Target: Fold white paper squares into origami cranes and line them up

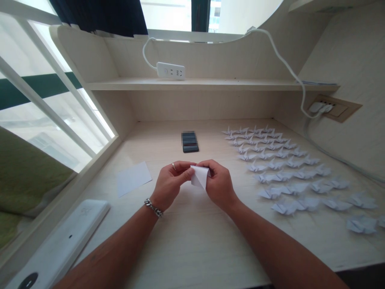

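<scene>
Both of my hands meet over the middle of the pale wooden desk (186,241). My left hand (171,182), with a ring and a metal bracelet, pinches the left side of a small folded white paper (199,176). My right hand (219,184) grips the same paper from the right, fingers curled round it. The paper is held a little above the desk and points downward. A flat white sheet of paper (132,178) lies to the left of my hands.
Several folded white paper cranes (288,174) lie in rows across the right half of the desk. A dark phone (190,142) lies behind my hands. A white flat device (64,241) sits at the front left. A power strip (170,70) rests on the shelf; a wall socket (327,107) is at the right.
</scene>
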Demonstrator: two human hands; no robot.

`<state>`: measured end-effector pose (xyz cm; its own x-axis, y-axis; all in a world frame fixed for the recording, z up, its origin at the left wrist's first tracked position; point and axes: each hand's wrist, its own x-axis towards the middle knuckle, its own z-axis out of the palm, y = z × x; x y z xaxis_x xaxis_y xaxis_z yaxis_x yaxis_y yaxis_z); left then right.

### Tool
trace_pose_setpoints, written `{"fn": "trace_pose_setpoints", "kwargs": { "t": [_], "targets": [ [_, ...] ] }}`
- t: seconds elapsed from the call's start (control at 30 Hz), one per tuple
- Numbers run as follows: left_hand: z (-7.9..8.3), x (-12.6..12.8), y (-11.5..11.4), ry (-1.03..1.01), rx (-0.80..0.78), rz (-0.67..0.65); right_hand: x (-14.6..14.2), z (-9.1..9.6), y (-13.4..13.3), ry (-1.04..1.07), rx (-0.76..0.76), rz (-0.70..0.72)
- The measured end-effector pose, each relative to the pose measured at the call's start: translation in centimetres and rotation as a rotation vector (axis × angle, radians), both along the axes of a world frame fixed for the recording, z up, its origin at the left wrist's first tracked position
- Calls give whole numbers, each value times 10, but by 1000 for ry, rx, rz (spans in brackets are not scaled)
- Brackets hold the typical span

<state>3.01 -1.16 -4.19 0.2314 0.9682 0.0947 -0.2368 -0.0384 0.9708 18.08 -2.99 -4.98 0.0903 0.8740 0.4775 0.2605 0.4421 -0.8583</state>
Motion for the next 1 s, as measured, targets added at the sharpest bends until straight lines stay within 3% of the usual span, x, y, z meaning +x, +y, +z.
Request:
{"fn": "trace_pose_setpoints", "kwargs": {
  "t": [0.43, 0.6, 0.83, 1.0],
  "targets": [
    [8, -3, -1, -108, -159, -53, 1, 1, -2, -69, 40, 1],
    [10, -4, -1, -90, -131, -55, 1, 3, -3, -88, 61, -21],
    [10, -2, 0, -111, -161, -13, -1, 2, 0, 56, -27, 63],
    [8, -4, 2, -81, -138, -81, 1, 2, 2, 100, -72, 71]
  ]
}}
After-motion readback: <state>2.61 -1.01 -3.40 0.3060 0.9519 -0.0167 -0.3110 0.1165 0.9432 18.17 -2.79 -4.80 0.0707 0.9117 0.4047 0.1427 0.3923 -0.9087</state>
